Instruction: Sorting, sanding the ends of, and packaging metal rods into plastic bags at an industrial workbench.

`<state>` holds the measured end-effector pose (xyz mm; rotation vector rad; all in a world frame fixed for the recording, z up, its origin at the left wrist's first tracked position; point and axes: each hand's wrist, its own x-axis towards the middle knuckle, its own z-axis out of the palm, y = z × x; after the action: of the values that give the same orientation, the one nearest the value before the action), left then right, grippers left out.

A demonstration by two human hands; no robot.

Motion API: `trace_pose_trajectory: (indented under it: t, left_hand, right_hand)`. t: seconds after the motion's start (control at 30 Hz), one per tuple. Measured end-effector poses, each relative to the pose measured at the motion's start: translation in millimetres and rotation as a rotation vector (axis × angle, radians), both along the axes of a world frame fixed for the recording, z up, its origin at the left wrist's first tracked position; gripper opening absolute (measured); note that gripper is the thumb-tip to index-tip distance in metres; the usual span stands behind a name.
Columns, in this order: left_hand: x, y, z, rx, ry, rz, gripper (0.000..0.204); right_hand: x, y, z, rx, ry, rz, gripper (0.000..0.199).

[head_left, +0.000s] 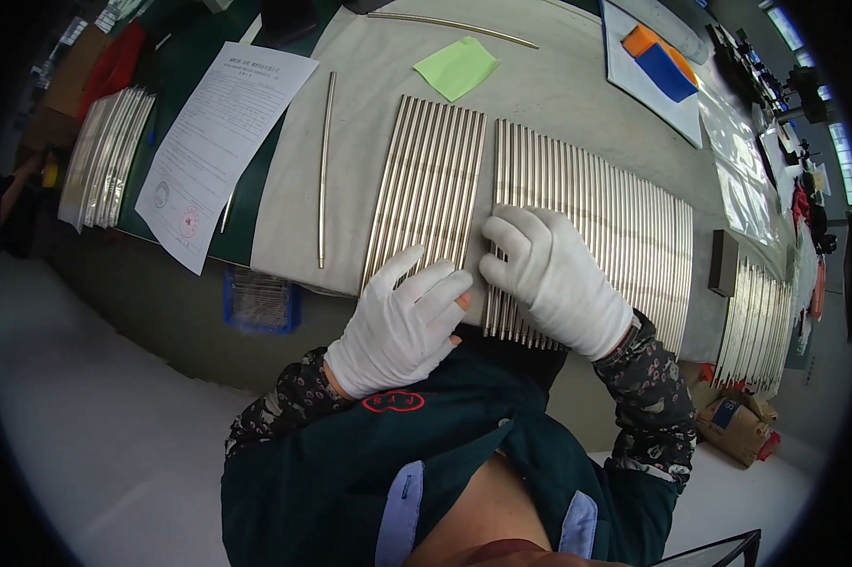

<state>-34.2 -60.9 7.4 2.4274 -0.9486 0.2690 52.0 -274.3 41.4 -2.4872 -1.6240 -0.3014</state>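
Two rows of thin, shiny metal rods lie side by side on a grey cloth, the left row (pixel 431 170) narrower than the right row (pixel 605 208). My left hand (pixel 402 317), in a white glove with some fingertips bare, rests over the near ends of the left row, its fingers stretched and a little apart. Across the gap, my right hand (pixel 553 274), also gloved in white, lies over the left edge of the right row. Its fingers are curled in, and whatever they hold, if anything, is hidden beneath them.
A single rod (pixel 327 170) lies left of the rows; another rod (pixel 454 28) lies at the back. Around are a green paper note (pixel 456 68), a printed sheet (pixel 223 142), bagged rods (pixel 110 156), a dark block (pixel 724 263), more rods (pixel 755 321) and an orange-and-blue object (pixel 660 61).
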Motion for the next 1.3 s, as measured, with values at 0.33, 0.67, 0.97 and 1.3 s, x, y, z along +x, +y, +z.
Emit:
trace_pose_trajectory:
  t: [0.33,0.67,0.97,1.3]
  left_hand:
    - [1.1,6.2,-1.1,-0.006,0.057,0.025,0.051]
    - [0.6,19.0,-0.8,-0.02,0.051,0.078,0.051]
    - [0.7,29.9,2.4,-0.019,0.043,0.156,0.049]
    - [-0.2,42.8,0.8,0.022,0.015,0.271,0.041]
  right_hand:
    - [1.8,15.8,4.5,-0.117,0.055,-0.039,0.009]
    - [5.3,31.2,5.2,-0.134,0.021,-0.041,0.011]
    - [12.2,40.8,5.7,-0.087,0.065,-0.033,0.021]
    - [18.3,50.7,2.9,0.069,-0.03,0.019,0.015]
